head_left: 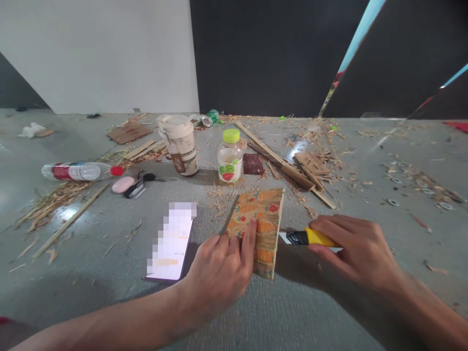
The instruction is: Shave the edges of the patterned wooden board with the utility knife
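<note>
A small flat board [252,204] with an orange fruit-and-leaf pattern and a pale, rough right edge is tilted up from the floor in front of me. My left hand [223,265] grips it from the left, index finger stretched along its face; the thumb is hidden. My right hand [354,246] is closed around a yellow and black utility knife [318,237]. Its blade points left and reaches the board's right edge; whether it touches is unclear. A lit phone [171,243], partly pixelated, lies left of my left hand.
Beyond the board stand a green-capped plastic bottle [230,161] and a paper cup [179,146]. A red-capped bottle [80,171] lies at left. Wood strips [263,146], shavings, a green can [210,118] and several metal washers [393,202] litter the grey floor before a dark wall [263,58].
</note>
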